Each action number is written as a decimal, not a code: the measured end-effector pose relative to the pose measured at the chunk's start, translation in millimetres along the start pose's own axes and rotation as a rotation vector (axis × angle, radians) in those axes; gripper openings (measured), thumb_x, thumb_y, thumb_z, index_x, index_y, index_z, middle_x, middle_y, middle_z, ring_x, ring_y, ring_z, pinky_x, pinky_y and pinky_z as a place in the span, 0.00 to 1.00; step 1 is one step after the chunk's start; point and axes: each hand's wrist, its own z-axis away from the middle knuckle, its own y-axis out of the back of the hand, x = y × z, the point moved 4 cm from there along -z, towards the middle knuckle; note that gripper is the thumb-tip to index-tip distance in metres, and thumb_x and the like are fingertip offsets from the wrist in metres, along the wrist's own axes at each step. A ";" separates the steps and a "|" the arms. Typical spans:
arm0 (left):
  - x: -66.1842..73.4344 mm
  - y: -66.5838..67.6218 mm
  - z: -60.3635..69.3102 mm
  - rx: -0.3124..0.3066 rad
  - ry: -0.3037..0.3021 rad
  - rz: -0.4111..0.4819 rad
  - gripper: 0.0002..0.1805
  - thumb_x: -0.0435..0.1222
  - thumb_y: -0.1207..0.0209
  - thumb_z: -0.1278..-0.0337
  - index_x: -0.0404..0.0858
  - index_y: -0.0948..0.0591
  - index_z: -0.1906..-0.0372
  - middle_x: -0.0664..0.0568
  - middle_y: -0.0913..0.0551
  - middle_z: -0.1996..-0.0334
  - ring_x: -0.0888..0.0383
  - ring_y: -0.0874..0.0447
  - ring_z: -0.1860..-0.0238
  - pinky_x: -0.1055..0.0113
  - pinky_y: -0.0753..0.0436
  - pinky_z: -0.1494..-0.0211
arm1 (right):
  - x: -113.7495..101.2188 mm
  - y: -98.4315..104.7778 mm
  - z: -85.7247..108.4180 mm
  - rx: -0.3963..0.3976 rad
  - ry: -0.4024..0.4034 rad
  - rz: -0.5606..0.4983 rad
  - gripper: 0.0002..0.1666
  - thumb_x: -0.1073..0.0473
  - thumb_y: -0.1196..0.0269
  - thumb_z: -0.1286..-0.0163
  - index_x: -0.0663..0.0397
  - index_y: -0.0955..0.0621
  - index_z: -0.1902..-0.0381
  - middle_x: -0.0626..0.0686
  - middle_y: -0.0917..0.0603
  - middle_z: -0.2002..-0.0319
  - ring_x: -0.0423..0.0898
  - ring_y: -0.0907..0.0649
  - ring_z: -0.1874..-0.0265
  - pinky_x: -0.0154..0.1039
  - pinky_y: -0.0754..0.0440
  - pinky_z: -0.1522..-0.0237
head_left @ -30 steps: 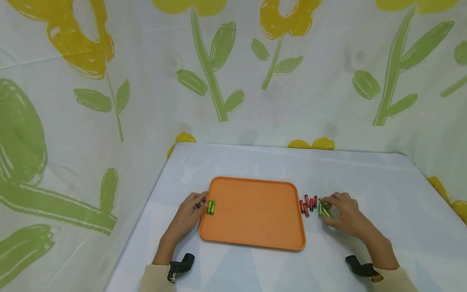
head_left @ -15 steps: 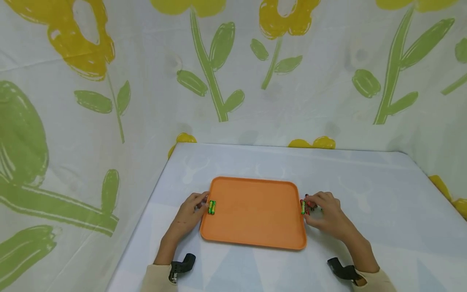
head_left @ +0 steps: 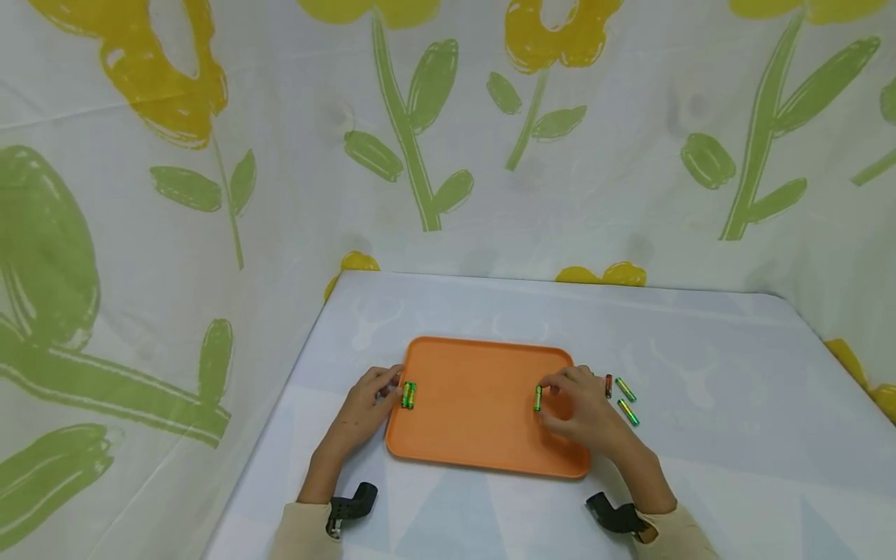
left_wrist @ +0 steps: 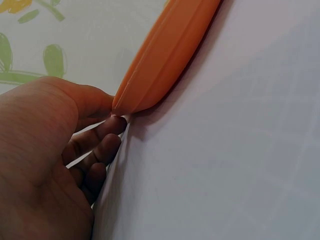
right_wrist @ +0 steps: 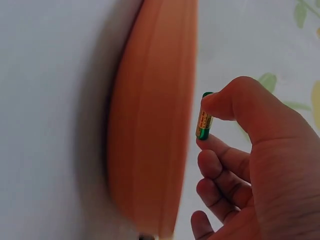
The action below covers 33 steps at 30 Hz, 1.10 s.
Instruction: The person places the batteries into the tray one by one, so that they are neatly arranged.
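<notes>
Right hand (head_left: 582,406) pinches green battery (head_left: 537,398) over right part of orange tray (head_left: 476,404). Left hand (head_left: 364,403) pinches tray's left rim. Green pair (head_left: 411,395) side by side, tray's left end. Red battery (head_left: 609,386), two loose greens (head_left: 628,412) on table (head_left: 728,389), right of tray.

Beige sleeves (head_left: 306,533), black wrist mounts (head_left: 354,504)

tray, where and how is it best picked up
Probably by the rim on both short sides of the tray, coming from left and right: its wall appears to flare outward, leaving room to hook under. Two green batteries lie inside near the left rim, so keep it level.
</notes>
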 end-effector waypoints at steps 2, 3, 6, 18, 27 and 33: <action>0.1 -0.2 0.2 0.000 0.006 0.000 0.24 0.35 0.42 0.28 0.36 0.26 0.31 0.51 0.22 0.50 0.57 0.26 0.54 0.59 0.27 0.53 | -4.5 -5.4 -3.5 -0.010 0.005 -0.006 0.21 0.59 0.23 0.49 0.46 0.17 0.58 0.42 0.27 0.65 0.42 0.32 0.60 0.47 0.39 0.58; 0.3 -0.3 0.2 -0.001 0.008 0.003 0.24 0.35 0.42 0.28 0.36 0.26 0.31 0.51 0.22 0.50 0.57 0.26 0.54 0.60 0.27 0.53 | -7.0 -7.7 -5.1 -0.012 0.011 -0.009 0.20 0.59 0.23 0.50 0.46 0.17 0.58 0.43 0.27 0.65 0.42 0.32 0.60 0.47 0.39 0.58; 0.9 -0.3 0.4 -0.006 0.005 0.007 0.24 0.35 0.42 0.28 0.36 0.26 0.31 0.51 0.22 0.50 0.58 0.26 0.54 0.60 0.27 0.52 | -15.1 -14.9 -10.0 -0.018 0.037 -0.031 0.20 0.58 0.24 0.49 0.48 0.16 0.57 0.45 0.25 0.64 0.42 0.31 0.59 0.48 0.38 0.57; -1.1 -1.4 0.8 -0.001 0.016 0.026 0.25 0.35 0.42 0.29 0.37 0.26 0.30 0.52 0.23 0.49 0.57 0.26 0.53 0.58 0.26 0.51 | -39.6 -42.0 -27.3 -0.060 0.037 -0.029 0.21 0.54 0.24 0.47 0.48 0.16 0.55 0.45 0.24 0.62 0.43 0.31 0.57 0.48 0.38 0.56; -0.5 -1.0 2.5 -0.009 0.010 0.020 0.25 0.36 0.42 0.28 0.38 0.26 0.30 0.52 0.23 0.49 0.57 0.26 0.54 0.58 0.26 0.52 | -51.4 -68.6 -41.7 -0.075 0.031 -0.029 0.21 0.51 0.25 0.46 0.46 0.16 0.55 0.43 0.25 0.61 0.42 0.31 0.56 0.47 0.38 0.55; -0.5 -0.1 1.6 -0.007 0.021 0.020 0.25 0.36 0.42 0.28 0.39 0.26 0.30 0.52 0.22 0.49 0.57 0.26 0.54 0.58 0.26 0.52 | -62.5 -82.4 -52.2 -0.091 0.040 -0.054 0.19 0.53 0.26 0.45 0.47 0.16 0.55 0.43 0.26 0.62 0.43 0.31 0.57 0.47 0.39 0.55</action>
